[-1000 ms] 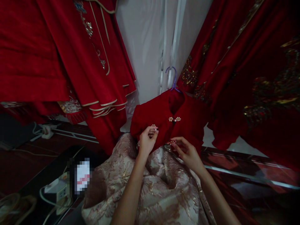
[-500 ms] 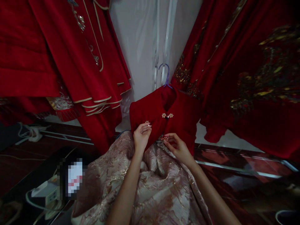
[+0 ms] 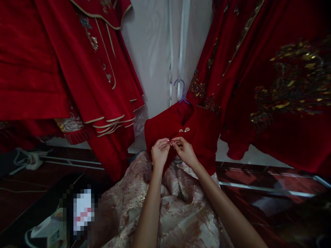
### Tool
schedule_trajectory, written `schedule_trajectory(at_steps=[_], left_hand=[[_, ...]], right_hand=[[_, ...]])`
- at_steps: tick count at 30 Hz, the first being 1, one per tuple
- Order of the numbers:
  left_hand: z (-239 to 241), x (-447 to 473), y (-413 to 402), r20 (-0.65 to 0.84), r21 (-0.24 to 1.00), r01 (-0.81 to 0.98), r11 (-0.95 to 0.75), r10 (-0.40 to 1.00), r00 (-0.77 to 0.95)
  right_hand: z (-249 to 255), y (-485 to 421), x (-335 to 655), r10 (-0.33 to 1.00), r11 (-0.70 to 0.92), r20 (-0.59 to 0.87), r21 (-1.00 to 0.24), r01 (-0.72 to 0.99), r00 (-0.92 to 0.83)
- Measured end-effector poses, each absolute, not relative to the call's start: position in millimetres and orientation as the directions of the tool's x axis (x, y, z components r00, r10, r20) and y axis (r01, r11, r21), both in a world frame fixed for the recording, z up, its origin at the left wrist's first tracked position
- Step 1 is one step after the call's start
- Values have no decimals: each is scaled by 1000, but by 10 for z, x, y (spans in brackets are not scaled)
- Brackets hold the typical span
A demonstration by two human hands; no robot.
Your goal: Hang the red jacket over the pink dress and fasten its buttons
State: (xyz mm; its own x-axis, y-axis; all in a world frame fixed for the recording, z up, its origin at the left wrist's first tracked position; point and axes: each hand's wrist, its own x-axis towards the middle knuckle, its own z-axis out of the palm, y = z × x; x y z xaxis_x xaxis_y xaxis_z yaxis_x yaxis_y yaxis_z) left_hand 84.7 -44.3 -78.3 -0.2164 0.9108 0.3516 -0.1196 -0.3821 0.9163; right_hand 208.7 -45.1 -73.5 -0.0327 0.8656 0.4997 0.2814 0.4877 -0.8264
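Note:
A small red jacket (image 3: 199, 134) hangs on a purple hanger (image 3: 181, 91) in front of me. A pearl clasp (image 3: 184, 130) near its collar is fastened. My left hand (image 3: 159, 155) and my right hand (image 3: 184, 151) meet just below it, fingers pinched together on a second pearl clasp (image 3: 171, 141) at the jacket's front opening. Each hand grips one side of that clasp and the red cloth by it. A pale pink and gold brocade fabric (image 3: 178, 210) lies under my forearms.
Red embroidered garments (image 3: 77, 69) hang at the left and more red garments with gold embroidery (image 3: 271, 86) at the right. A white wall (image 3: 157, 62) shows between them. A power strip with cables (image 3: 49, 230) lies at the lower left. The floor (image 3: 258, 193) is dark and glossy.
My right hand has moved up and left to meet my left hand, bringing the two halves of the lower clasp together. The view has shifted slightly.

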Motion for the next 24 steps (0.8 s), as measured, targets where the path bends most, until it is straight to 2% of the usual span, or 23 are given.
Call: schedule_trajectory(at_steps=[6, 12, 19, 24], left_hand=[[-845, 862, -509, 367, 907, -139, -398, 907, -204], [-809, 815, -548, 377, 909, -138, -394, 916, -135], [-762, 861, -584, 367, 915, -122, -385, 919, -146], [-794, 900, -611, 356, 920, -126, -370, 927, -121]], right_hand=[[-776, -547, 2039, 850, 497, 527, -802, 333, 0], [-793, -568, 2041, 844, 510, 535, -775, 374, -42], [-832, -547, 2072, 837, 505, 536, -835, 220, 113], [-852, -541, 2050, 854, 499, 516, -848, 178, 64]])
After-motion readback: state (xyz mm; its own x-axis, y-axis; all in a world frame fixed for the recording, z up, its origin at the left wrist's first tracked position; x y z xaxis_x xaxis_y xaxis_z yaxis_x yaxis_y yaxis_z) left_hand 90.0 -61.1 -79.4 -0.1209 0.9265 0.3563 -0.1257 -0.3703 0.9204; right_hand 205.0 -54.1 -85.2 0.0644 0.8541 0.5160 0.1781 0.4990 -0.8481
